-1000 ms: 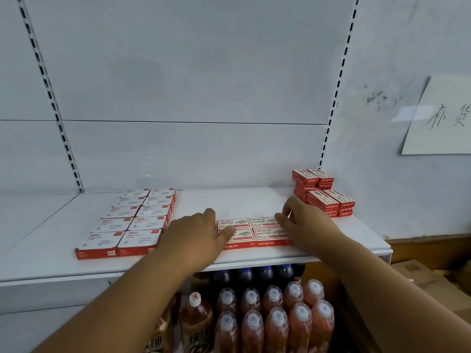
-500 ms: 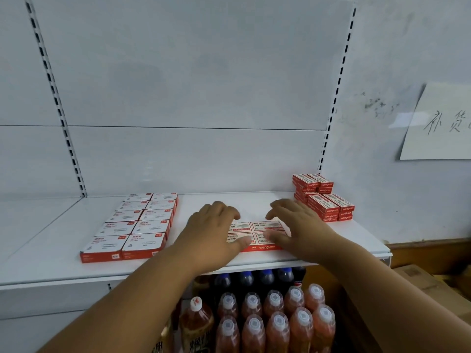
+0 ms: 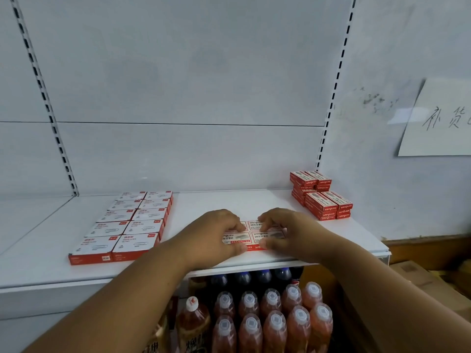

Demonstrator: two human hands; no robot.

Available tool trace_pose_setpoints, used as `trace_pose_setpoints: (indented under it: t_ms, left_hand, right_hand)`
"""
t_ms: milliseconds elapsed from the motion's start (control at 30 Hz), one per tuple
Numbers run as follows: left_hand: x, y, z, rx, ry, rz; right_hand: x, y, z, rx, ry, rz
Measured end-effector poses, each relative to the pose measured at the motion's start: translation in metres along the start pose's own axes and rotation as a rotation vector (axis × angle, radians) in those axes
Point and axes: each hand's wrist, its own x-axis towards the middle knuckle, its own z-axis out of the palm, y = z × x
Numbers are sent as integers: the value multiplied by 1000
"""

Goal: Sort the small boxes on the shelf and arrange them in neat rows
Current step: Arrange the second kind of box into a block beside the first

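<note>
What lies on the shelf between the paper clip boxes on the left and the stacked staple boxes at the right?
In the head view, a flat block of staple boxes with the left hand and right hand on it; otherwise bare white shelf.

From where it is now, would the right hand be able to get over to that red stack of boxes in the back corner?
Probably yes. The right hand is on the middle group of boxes, and only bare white shelf lies between it and the red stack at the back right. Nothing stands in the way.
</note>
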Motion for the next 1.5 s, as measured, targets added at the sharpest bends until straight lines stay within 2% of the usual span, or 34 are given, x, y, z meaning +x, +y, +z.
trace_pose_setpoints:
  t_ms: [100,200,367,533,733,867,933,1067,1133,1200,1300,1333,1400,1500]
  left_hand:
    - [7,8,-6,78,36,-6]
    - [19,27,-8,60,95,4]
    - [50,62,-4,1,76,39]
    - [88,108,10,-67,95,14]
    - [138,153,40,-69,149,-253]
    - [151,174,51,-49,97,-421]
    - [154,179,54,-103,74,-485]
    - [158,183,57,-250,154,-640]
    - [157,184,58,-327,230,-698]
    - [155,185,56,-466,361,-697]
    - [150,189,50,-765,557,-635]
    - [148,192,48,-877,599,-615]
    - [142,197,46,-1035,634,-591]
    - [131,196,46,-1113,618,-587]
  right_hand:
    - [-1,-3,-8,-24,33,19]
    - [-5,0,-22,-48,214,55]
    - [-10,42,-50,-144,498,164]
    - [-21,94,-77,-164,437,277]
    - [-22,130,-97,-106,256,431]
    - [-24,144,-105,145,126,441]
    - [-24,151,-108,226,134,421]
    - [-20,160,-109,375,194,385]
    - [-19,162,-109,606,265,385]
    - [-18,163,-110,937,294,403]
    - [-17,165,-111,1471,269,339]
    - [-16,166,-111,1562,251,311]
    - [-14,165,-110,1550,251,284]
    - [-10,155,-110,1466,308,277]
